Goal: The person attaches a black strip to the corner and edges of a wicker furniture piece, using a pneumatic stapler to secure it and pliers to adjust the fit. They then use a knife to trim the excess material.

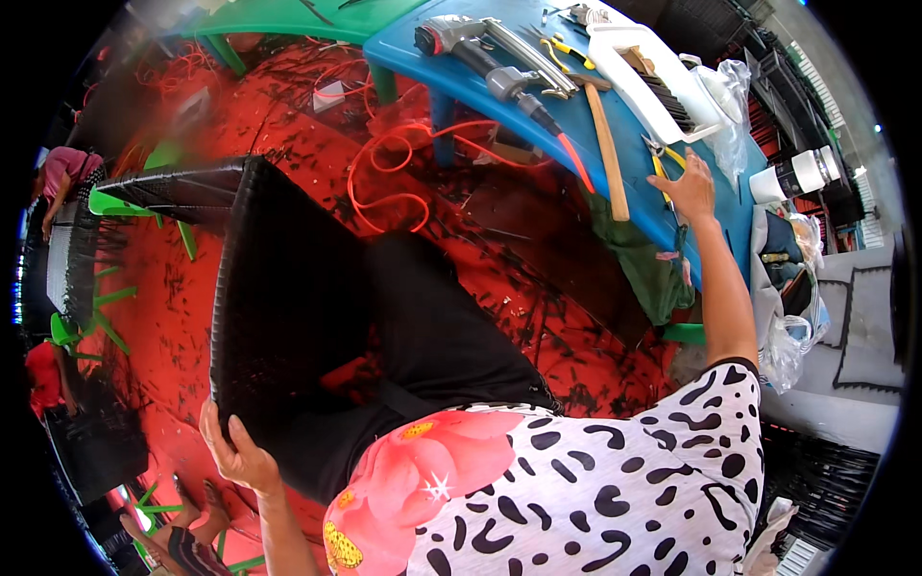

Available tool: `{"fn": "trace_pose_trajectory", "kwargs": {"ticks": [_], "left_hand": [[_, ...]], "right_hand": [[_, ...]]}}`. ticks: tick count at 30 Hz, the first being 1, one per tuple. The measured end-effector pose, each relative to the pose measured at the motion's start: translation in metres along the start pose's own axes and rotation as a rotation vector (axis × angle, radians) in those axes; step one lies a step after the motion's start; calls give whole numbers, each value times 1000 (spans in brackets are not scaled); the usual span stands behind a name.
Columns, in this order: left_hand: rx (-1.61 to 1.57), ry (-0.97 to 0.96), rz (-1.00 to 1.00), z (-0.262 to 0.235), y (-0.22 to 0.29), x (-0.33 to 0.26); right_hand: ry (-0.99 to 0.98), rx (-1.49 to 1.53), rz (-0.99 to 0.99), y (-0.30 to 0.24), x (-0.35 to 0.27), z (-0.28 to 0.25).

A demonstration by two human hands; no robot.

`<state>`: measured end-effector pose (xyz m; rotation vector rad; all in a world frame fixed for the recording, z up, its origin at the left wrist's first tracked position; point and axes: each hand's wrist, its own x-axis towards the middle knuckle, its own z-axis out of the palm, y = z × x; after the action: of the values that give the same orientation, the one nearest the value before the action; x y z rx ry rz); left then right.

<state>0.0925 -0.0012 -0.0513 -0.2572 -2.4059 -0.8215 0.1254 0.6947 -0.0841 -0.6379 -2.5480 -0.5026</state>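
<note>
A black woven panel piece (288,278) with a bound edge leans across my lap and dark trousers. At its lower left corner, my left hand (240,459) grips the edge, thumb on one side and fingers on the other. My right hand (688,189) is stretched out over the near right part of the blue table (567,125), its fingers spread. Just beneath those fingers lie yellow-handled pliers (656,149), partly covered by the hand. To the left of them rests a wooden-handled hammer (607,144).
An air stapler (490,67) with a red hose (389,144) lies on the table, beside a white tray (619,43) of dark strips. A white jar (797,176) stands at the right. Dark scraps litter the red floor covering (279,106). Other people sit at far left.
</note>
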Motion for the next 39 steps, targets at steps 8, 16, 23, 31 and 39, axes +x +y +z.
{"fn": "trace_pose_trajectory", "kwargs": {"ticks": [8, 16, 23, 31, 39], "left_hand": [[42, -43, -172, 3, 25, 1], [-193, 14, -111, -3, 16, -7], [-62, 70, 19, -2, -1, -20], [45, 106, 143, 1, -9, -18], [199, 81, 258, 0, -17, -19]], "right_hand": [[-515, 384, 80, 47, 26, 14], [-158, 462, -288, -10, 23, -26], [136, 902, -1055, -314, 5, -192], [450, 1084, -1371, -436, 1, -236], [512, 1033, -1446, -459, 4, -234]]}}
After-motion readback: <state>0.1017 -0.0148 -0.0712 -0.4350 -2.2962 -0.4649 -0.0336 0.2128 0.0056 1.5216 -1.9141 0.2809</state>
